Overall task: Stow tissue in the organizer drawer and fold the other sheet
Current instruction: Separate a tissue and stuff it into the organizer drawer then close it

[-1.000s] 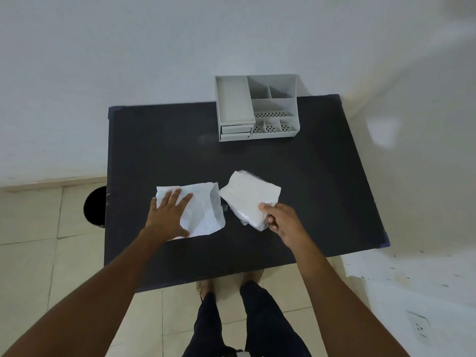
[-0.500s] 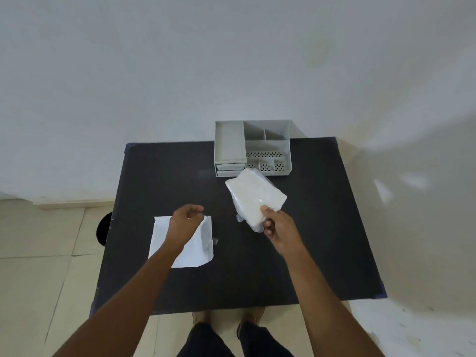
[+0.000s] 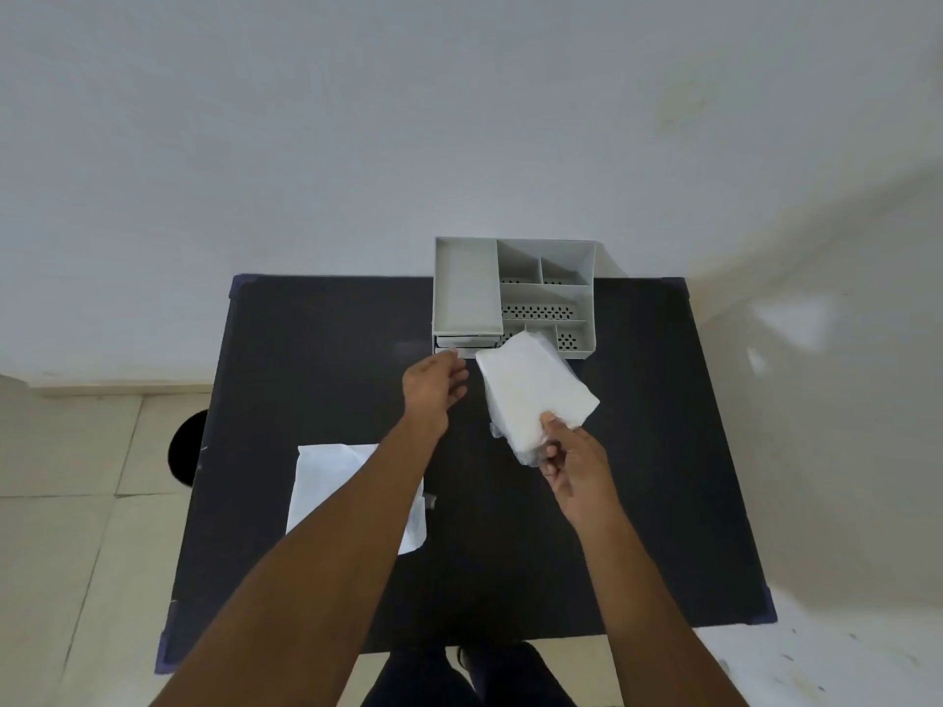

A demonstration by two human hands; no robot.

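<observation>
A grey plastic organizer stands at the far edge of the black table, its small drawers stacked at the lower left front. My right hand grips a wrapped pack of white tissue by its near end, held in the air just in front of the organizer. My left hand reaches forward with fingers loosely curled, its tips at the drawer fronts; I cannot tell if they touch. A flat white sheet lies on the table at the near left, partly hidden under my left forearm.
A white wall rises right behind the organizer. The tiled floor shows to the left, with a dark round object beside the table's left edge. My legs and feet are at the table's near edge.
My left hand has left the white sheet and moved forward to the organizer's drawers. My right hand has lifted the tissue pack off the table and carried it toward the organizer.
</observation>
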